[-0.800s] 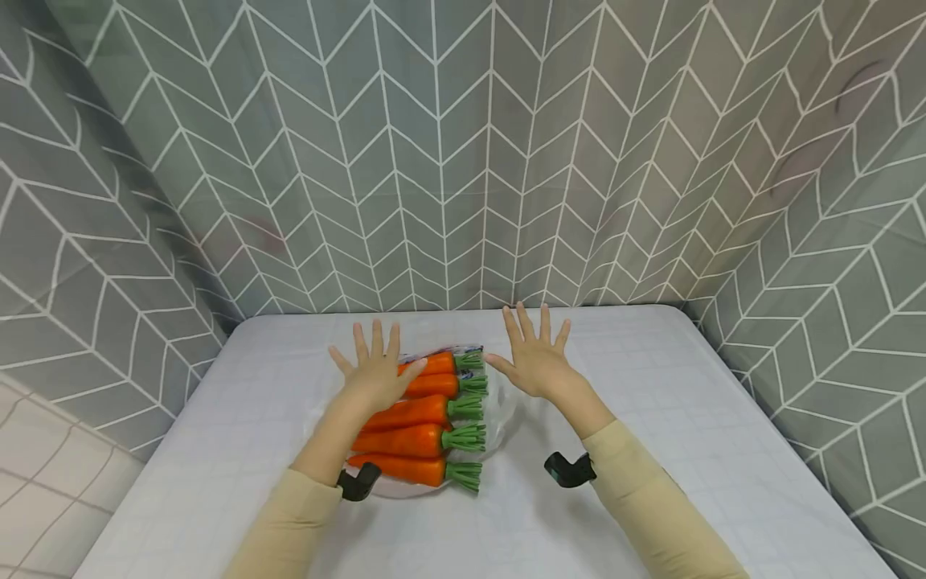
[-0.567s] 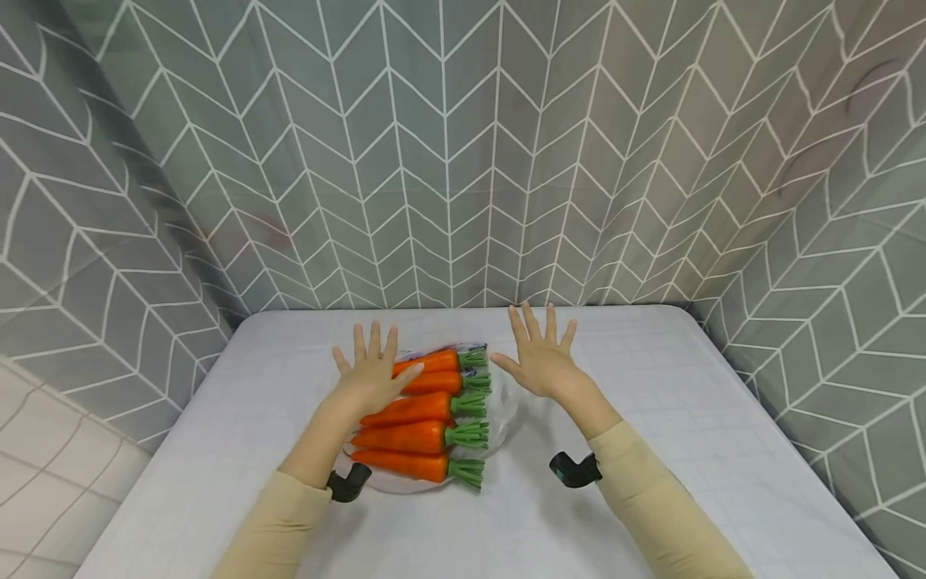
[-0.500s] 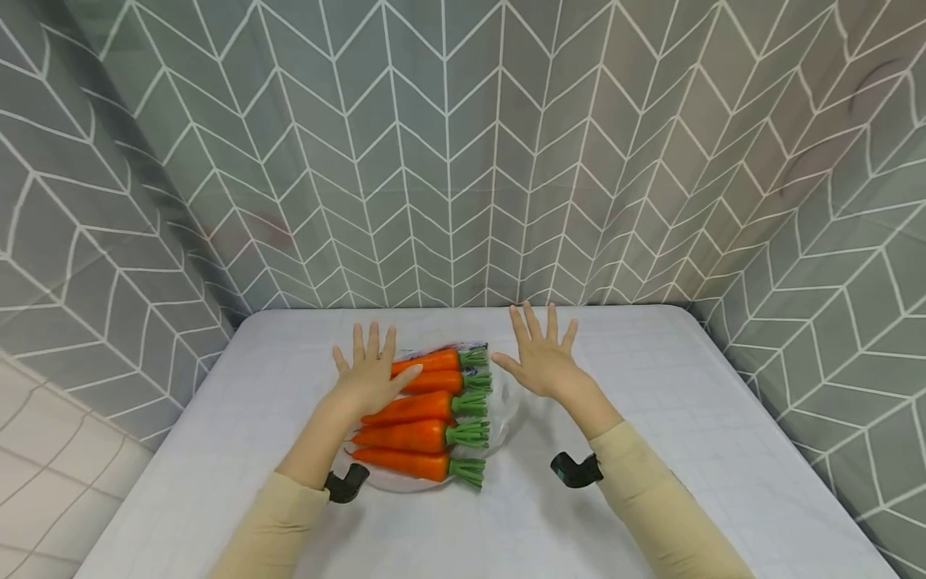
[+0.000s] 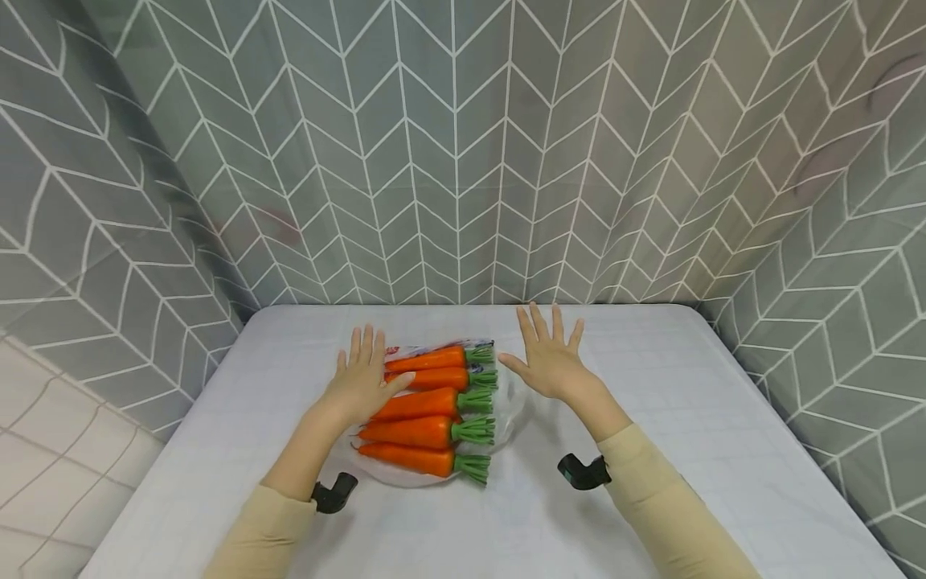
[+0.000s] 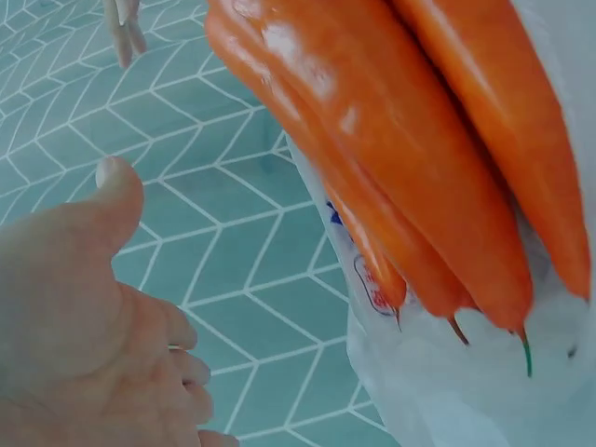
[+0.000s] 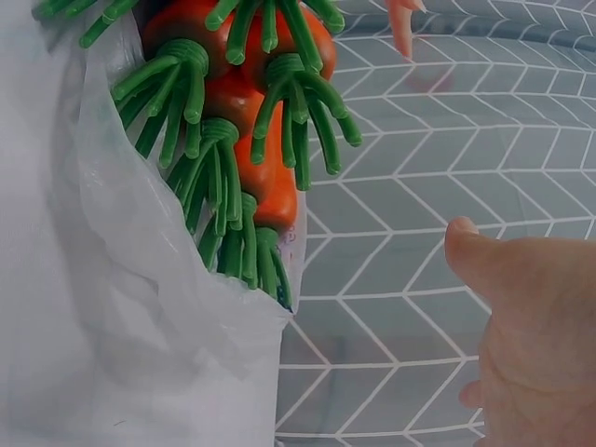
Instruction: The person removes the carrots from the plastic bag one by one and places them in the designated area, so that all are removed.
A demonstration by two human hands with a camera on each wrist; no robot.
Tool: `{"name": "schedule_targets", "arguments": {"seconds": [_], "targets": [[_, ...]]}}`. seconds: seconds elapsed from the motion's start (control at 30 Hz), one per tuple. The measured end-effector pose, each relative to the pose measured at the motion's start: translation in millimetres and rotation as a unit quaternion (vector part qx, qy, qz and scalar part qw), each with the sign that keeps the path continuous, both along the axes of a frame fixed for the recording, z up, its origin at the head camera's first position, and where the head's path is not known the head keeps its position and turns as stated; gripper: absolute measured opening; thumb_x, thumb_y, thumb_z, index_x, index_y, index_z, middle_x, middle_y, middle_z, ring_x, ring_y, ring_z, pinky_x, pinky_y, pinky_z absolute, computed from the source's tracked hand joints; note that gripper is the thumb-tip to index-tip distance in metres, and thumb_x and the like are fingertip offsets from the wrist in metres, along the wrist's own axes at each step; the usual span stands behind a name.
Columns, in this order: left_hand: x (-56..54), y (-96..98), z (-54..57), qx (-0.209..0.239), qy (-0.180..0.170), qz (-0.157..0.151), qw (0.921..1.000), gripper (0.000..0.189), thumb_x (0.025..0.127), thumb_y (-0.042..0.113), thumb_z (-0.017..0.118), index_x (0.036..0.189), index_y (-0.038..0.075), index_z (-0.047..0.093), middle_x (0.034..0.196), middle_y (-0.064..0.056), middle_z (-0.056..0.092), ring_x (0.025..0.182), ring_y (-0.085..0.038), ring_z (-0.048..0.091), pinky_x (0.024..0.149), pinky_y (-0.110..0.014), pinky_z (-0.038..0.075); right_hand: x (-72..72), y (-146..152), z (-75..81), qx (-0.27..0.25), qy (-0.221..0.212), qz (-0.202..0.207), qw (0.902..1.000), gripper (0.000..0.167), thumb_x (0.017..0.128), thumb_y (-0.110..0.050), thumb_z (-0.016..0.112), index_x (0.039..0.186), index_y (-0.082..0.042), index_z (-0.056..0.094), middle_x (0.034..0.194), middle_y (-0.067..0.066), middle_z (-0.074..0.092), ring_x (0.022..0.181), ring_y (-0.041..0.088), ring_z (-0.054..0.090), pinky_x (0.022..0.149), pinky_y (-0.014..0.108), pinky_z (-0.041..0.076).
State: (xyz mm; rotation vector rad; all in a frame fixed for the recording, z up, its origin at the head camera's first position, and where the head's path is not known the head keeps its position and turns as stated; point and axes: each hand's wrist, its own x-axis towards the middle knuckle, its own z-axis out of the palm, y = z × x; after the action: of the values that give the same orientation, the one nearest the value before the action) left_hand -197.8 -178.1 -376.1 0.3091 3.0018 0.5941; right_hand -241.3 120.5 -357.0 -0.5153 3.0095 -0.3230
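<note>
Several orange carrots (image 4: 415, 404) with cut green stems lie side by side on a clear plastic bag (image 4: 513, 410), stems toward the right. My left hand (image 4: 358, 386) hovers by their tapered ends, fingers straight, its thumb overlapping the carrots in the head view. Past the stem side is my right hand (image 4: 553, 366), fingers spread and holding nothing. In the left wrist view, a gap separates the left hand (image 5: 84, 298) from the carrot tips (image 5: 503, 289). The right wrist view has the green stems (image 6: 219, 168) at upper left, apart from the right hand (image 6: 540, 326).
A white cloth covers the table (image 4: 651, 418). Grey curtains (image 4: 463, 161) with white zigzag lines hang behind it and at both sides. Black wrist cameras (image 4: 583, 472) sit on both forearms, and a pale tiled surface (image 4: 58, 458) shows at lower left.
My left hand has drifted left, away from the carrots, and its fingers have come closer together. The right hand keeps its spread pose. The head view has shifted slightly.
</note>
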Motion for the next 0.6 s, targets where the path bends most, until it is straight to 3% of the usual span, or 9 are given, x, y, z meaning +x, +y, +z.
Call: {"name": "schedule_targets", "arguments": {"seconds": [0.2, 0.47, 0.6], "targets": [[0.7, -15.3, -6.8, 0.038, 0.006, -0.017, 0.9991, 0.103, 0.093, 0.058, 0.051, 0.148, -0.012, -0.003, 0.155, -0.026, -0.014, 0.143, -0.039, -0.016, 0.112, -0.061, 0.0, 1.1, 0, -2.6, 0.002, 0.0, 0.007, 1.0, 0.085, 0.098, -0.054, 0.041, 0.154, -0.009, -0.006, 0.16, 0.016, -0.009, 0.14, 0.043, -0.022, 0.101, 0.069, -0.02], [5.7, -36.9, -15.7, 0.098, -0.017, -0.032, 0.9946, 0.12, 0.08, 0.055, 0.071, 0.149, -0.01, -0.002, 0.157, -0.025, -0.011, 0.144, -0.039, -0.011, 0.11, -0.062, 0.012, 2.0, -2, -5.5, -0.002, 0.008, 0.017, 0.9998, 0.084, 0.099, -0.053, 0.041, 0.155, -0.008, -0.003, 0.16, 0.017, -0.006, 0.14, 0.043, -0.021, 0.101, 0.069, -0.02], [11.1, -48.1, -21.1, 0.109, -0.027, -0.038, 0.9929, 0.123, 0.076, 0.053, 0.076, 0.148, -0.012, 0.0, 0.156, -0.028, -0.009, 0.144, -0.042, -0.007, 0.11, -0.061, 0.011, 3.4, -4, -5.8, -0.001, 0.008, 0.023, 0.9997, 0.085, 0.099, -0.053, 0.042, 0.155, -0.008, -0.003, 0.16, 0.018, -0.006, 0.14, 0.043, -0.02, 0.101, 0.07, -0.018]]}}
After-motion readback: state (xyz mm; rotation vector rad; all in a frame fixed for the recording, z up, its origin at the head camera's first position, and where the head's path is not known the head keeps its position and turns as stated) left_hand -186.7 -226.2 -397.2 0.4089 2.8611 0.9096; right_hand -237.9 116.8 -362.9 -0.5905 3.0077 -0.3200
